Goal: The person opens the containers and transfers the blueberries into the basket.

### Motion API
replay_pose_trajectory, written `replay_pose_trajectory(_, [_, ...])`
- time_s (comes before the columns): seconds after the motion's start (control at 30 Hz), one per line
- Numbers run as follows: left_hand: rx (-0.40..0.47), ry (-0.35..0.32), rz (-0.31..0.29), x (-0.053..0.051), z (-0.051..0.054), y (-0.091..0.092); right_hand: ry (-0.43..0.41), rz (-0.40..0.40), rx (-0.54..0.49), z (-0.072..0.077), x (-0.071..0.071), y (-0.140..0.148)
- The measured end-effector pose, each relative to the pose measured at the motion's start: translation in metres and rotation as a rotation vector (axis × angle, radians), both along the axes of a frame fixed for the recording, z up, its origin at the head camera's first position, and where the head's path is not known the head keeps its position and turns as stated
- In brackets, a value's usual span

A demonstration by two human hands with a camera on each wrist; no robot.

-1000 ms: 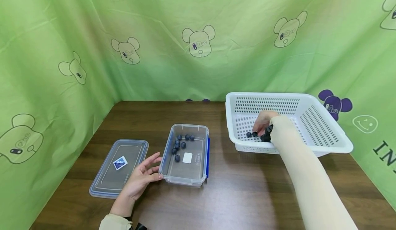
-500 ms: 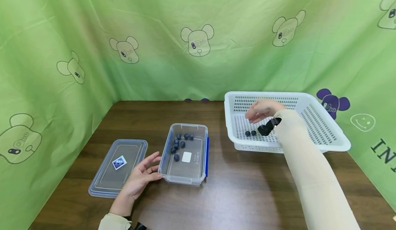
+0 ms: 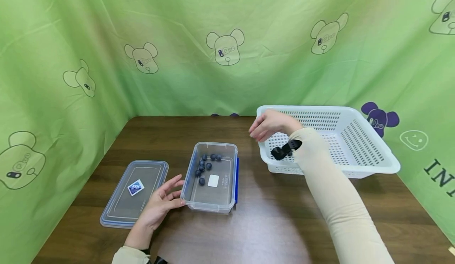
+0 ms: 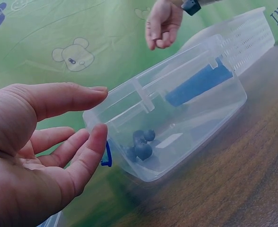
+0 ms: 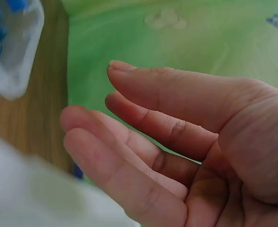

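Observation:
In the head view my left hand lies beside a clear plastic food container, its thumb at the near left corner and its fingers along the left wall. The left wrist view shows those fingers loosely bent, not curled round the container. Several blueberries sit inside, toward the left. My right hand hovers over the left rim of a white perforated basket. Its fingers are loosely bent, and the right wrist view shows nothing between them. The black wrist camera and hand hide part of the basket's floor.
A clear lid with a blue rim and diamond sticker lies on the wooden table left of the container. A blue latch flap hangs on the container's right side. Green printed cloth closes off the back and sides.
My right hand has risen from the two blueberries seen in the basket and moved left to its rim. The left hand and container have stayed in place.

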State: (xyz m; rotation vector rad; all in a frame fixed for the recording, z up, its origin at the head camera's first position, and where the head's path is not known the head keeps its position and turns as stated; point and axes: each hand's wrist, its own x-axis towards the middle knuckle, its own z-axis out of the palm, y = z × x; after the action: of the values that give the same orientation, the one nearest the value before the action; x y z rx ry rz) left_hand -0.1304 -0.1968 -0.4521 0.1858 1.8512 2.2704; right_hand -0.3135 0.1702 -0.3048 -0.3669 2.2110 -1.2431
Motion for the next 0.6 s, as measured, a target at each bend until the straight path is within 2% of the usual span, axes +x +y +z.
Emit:
replay_pose_trajectory(0.3, [-0.006,0.018,-0.008,0.0,-0.001,0.0,-0.009,0.121,-0.034,-0.019,0.015,-0.059])
replay_pose_trajectory(0.43, [-0.001,0.022,-0.008,0.0,-0.001,-0.001,-0.027,0.192,-0.001,-0.032,0.021,-0.087])
replay_pose_trajectory(0.6, [0.004,0.023,-0.007,0.0,-0.001,-0.001,-0.071,0.229,0.047,-0.047,0.032,-0.121])
